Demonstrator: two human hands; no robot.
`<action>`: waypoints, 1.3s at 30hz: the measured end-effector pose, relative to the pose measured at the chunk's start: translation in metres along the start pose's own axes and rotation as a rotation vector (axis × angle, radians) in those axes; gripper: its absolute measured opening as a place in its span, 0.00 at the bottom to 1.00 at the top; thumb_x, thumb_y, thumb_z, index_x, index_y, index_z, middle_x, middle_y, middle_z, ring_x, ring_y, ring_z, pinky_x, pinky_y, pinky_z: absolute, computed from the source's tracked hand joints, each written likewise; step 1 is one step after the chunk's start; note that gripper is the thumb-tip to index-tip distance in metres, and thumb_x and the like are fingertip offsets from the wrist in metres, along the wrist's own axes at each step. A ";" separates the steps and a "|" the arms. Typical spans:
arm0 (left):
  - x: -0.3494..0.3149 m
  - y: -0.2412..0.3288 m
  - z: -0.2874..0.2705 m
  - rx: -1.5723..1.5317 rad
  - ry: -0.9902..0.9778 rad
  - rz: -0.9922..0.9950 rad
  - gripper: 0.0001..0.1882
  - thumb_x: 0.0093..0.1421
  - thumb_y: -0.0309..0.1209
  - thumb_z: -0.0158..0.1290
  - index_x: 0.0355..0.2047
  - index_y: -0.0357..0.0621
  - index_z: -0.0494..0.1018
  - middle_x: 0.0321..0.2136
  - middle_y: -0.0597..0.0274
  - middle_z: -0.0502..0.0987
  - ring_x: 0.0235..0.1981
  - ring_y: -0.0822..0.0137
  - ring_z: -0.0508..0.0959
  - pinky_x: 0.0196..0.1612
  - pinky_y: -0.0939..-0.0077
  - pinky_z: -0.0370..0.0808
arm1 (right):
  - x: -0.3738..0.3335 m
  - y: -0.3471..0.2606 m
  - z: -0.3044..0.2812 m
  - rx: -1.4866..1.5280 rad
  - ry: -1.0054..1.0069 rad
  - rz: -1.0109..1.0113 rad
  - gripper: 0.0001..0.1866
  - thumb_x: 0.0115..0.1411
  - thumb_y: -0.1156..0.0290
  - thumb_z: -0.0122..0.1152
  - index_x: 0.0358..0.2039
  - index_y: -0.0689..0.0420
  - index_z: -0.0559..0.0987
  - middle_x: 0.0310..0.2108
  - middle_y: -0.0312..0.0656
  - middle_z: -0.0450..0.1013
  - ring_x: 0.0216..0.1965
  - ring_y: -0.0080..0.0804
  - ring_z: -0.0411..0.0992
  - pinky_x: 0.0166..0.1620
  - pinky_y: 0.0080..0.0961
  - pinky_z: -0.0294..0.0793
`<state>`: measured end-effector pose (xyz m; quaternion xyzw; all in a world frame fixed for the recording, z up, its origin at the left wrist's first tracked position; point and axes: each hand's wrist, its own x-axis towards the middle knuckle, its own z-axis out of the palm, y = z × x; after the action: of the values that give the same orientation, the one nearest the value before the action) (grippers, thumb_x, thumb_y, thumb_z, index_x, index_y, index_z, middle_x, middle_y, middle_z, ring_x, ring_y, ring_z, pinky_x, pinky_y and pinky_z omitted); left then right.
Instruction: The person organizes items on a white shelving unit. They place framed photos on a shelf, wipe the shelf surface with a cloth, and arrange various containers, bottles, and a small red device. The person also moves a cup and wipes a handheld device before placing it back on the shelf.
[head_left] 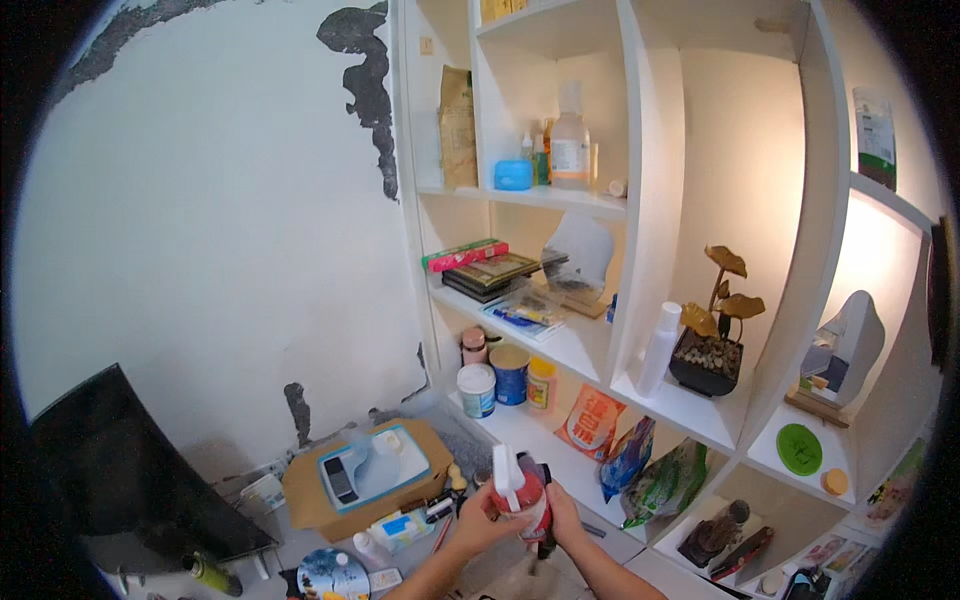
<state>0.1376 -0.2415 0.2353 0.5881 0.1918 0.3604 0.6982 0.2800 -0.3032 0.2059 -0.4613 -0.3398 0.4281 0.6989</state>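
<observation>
My left hand is wrapped round a red bottle with a white spray top, held up in front of the lowest shelf. My right hand is closed at the bottle's right side, by a dark slim object whose kind I cannot make out. The fingers of the right hand are partly hidden, so whether they also press on the bottle does not show. Beyond the hands, an orange packet, a blue packet and a green packet lean on the shelf.
White shelving fills the right side, with a potted golden plant, a white bottle and several tubs. At left stand a dark monitor and a cardboard box bearing a blue-edged tray. A round blue-and-white disc lies lower down.
</observation>
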 end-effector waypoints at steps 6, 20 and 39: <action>0.018 0.021 -0.012 -0.112 -0.068 0.049 0.34 0.42 0.25 0.66 0.50 0.34 0.63 0.44 0.55 0.72 0.44 0.66 0.73 0.49 0.71 0.70 | 0.017 0.024 -0.012 0.528 0.161 0.279 0.24 0.60 0.57 0.50 0.49 0.63 0.68 0.42 0.48 0.72 0.42 0.36 0.72 0.44 0.29 0.71; 0.053 0.011 -0.058 0.414 0.316 0.342 0.34 0.39 0.31 0.67 0.45 0.36 0.61 0.36 0.52 0.72 0.37 0.64 0.74 0.40 0.72 0.72 | 0.014 0.020 0.064 -0.363 0.297 -0.092 0.43 0.53 0.55 0.61 0.60 0.65 0.51 0.52 0.50 0.63 0.52 0.39 0.63 0.53 0.27 0.64; 0.092 0.013 -0.034 -0.150 0.147 0.246 0.31 0.54 0.20 0.52 0.55 0.36 0.50 0.46 0.55 0.66 0.47 0.66 0.68 0.52 0.74 0.64 | 0.065 -0.009 0.049 -0.873 0.198 -0.728 0.22 0.52 0.72 0.59 0.48 0.65 0.67 0.57 0.59 0.54 0.58 0.55 0.55 0.58 0.38 0.54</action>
<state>0.1715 -0.1507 0.2539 0.5254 0.1417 0.4985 0.6748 0.2659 -0.2286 0.2365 -0.5982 -0.5547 -0.0652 0.5746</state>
